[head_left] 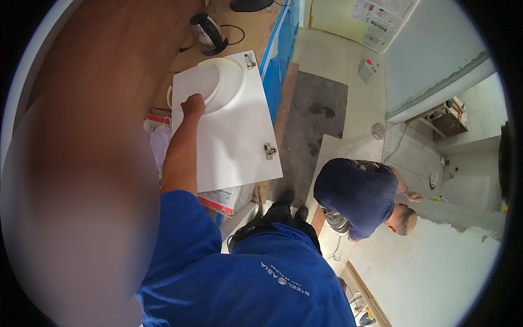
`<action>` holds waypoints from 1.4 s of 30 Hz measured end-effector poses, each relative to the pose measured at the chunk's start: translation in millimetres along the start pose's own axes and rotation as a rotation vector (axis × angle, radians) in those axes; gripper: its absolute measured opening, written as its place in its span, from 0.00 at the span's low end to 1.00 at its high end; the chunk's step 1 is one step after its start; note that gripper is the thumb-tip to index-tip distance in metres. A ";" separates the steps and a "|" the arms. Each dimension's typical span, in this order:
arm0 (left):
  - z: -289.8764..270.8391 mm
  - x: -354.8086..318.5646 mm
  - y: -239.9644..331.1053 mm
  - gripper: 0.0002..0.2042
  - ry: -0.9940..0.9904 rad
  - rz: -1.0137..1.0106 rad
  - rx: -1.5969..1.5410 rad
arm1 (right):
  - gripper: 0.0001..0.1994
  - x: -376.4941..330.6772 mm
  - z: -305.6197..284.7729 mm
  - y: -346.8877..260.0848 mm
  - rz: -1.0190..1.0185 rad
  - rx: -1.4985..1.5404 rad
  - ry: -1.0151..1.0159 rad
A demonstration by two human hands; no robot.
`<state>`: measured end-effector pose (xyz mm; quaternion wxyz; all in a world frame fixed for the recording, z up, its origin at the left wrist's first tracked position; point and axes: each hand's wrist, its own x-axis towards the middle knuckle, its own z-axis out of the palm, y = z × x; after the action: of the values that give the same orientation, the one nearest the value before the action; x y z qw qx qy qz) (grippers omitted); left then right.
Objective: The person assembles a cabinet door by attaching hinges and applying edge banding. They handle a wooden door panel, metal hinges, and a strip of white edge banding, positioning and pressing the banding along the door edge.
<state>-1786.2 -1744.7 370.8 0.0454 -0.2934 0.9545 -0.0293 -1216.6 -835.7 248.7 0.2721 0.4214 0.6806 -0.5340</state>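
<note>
My left hand is closed on a loosely coiled white strip, at the coil's near left side. Wide loops of the strip rest on a white cabinet door panel, and one loop reaches past its left edge. Two metal hinges are fixed along the panel's right edge. Beneath the panel's near end is a red and white box. My right hand is out of view.
A kettle with a cord stands beyond the panel on the wooden worktop. To the right, a person in a dark blue shirt bends over. A dark mat and a plastic jug are on the floor.
</note>
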 end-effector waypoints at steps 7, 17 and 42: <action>-99.1 24.5 -23.4 0.15 0.306 0.131 -0.115 | 0.12 -32.6 26.8 -86.9 0.043 -0.196 -0.030; -337.9 -104.1 139.6 0.25 0.040 0.720 -1.047 | 0.17 34.8 73.7 14.8 -0.202 -0.918 0.044; -200.3 -752.9 445.7 0.16 -0.939 2.501 -0.664 | 0.34 -190.2 108.4 -3.3 -0.517 1.722 0.606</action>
<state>-1435.3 -947.0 585.4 0.2848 0.7737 0.4376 0.3587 -1133.6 -993.4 375.9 -0.4470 0.4341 0.1665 -0.7642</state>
